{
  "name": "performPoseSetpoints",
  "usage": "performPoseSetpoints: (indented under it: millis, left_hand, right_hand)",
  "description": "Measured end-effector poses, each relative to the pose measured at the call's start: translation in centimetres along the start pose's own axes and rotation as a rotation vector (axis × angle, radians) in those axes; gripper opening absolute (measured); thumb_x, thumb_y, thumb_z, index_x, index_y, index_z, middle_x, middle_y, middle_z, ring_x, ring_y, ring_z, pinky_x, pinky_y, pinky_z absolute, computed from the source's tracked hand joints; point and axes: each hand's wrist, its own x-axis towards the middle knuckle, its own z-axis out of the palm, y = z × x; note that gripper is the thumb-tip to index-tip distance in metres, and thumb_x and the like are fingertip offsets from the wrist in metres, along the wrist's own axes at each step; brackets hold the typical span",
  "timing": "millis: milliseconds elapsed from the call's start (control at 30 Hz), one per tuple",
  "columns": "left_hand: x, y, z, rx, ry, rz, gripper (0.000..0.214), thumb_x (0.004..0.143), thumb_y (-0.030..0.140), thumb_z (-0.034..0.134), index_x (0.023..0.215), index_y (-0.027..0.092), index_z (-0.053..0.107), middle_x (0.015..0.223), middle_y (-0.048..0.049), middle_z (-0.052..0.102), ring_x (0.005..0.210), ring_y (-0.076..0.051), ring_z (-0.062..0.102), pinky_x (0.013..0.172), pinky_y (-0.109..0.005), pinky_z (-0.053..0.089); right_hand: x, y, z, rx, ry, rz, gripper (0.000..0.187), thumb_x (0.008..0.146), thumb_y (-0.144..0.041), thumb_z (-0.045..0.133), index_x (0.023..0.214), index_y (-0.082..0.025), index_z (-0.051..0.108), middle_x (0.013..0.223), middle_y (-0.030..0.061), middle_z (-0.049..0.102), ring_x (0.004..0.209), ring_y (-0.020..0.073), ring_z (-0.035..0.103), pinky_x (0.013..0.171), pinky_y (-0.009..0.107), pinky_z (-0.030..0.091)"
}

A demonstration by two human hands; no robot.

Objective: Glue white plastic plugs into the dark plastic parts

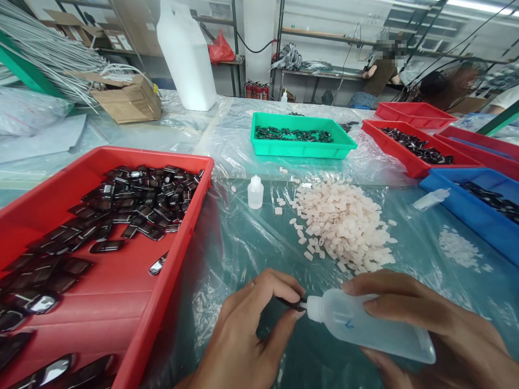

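Observation:
Between the thumb and forefinger of my left hand is a small black glossy part, mostly hidden by the fingers. My right hand is wrapped round a translucent squeeze bottle with a blue mark on its side. The bottle lies tilted nearly flat, its white nozzle pointing left and meeting the black part. Just beyond my hands lies a heap of small cream-coloured pieces. To the left, a red tray holds many black glossy parts.
A small white bottle stands behind my hands. Farther back are a green tray and a large white jug. On the right are a blue tray, red trays and a lying bottle. A person is in the background.

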Motion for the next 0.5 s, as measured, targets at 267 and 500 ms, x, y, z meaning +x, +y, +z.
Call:
performPoseSetpoints:
  millis: [267,500]
  left_hand:
    - [-0.03,0.13,0.03,-0.004,0.001,0.009,0.028,0.092,0.002,0.059,0.099,0.029,0.056,0.102,0.0088,0.071,0.091,-0.007,0.070,0.080,-0.016,0.052]
    - [-0.03,-0.13,0.07,-0.033,0.007,-0.011,0.029,0.093,0.002,0.058,0.100,0.030,0.055,0.103,0.0090,0.070,0.092,-0.007,0.069,0.081,-0.015,0.051]
  right_hand:
    - [-0.14,0.22,0.16,-0.028,-0.010,-0.001,0.049,0.079,-0.014,0.074,0.123,-0.025,0.056,0.117,0.0085,0.072,0.098,0.0229,0.077,0.074,0.021,0.067]
    - [0.85,-0.52,0.13,0.064,0.132,0.134,0.035,0.082,-0.013,0.068,0.112,-0.028,0.059,0.111,0.0052,0.071,0.101,0.0193,0.074,0.077,0.019,0.064]
